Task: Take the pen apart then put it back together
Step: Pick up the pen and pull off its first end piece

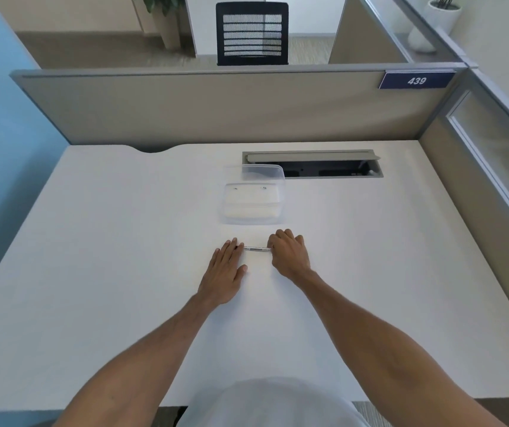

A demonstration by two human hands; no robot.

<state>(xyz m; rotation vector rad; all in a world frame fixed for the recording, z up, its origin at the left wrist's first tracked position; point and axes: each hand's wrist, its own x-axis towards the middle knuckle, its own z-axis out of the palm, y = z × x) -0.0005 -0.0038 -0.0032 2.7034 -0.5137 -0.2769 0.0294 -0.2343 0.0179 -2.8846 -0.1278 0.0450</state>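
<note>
i see both hands out over the white table [93, 241], meeting around the pen [256, 249]. the pen lies crosswise, level with the table's near edge, and sits between the two hands; whether it rests on the surface or is lifted just off it i cannot tell.

my left hand [225, 272] is flat and open, palm down, fingers stretched forward and together, thumb out to the side. its fingertips [237, 244] reach the pen's left end, touching or nearly so.

my right hand [290, 254] is curled closed, knuckles up, gripping the pen's right end, which disappears under the fingers. only the middle stretch of the pen shows, pale and thin with a darker line along it; its parts look joined, though it is too small to be sure.

just beyond the hands stands a clear plastic box [252, 204], its hinged lid [262, 172] tilted open at the back. something pale lies inside, unclear what. behind the box, a cable tray [314, 166] is set into the table with its grey flap raised.

a grey partition [216, 109] closes the far side, carrying a blue plate marked 439 [416, 80]. a black mesh chair [252, 33] shows beyond it.
</note>
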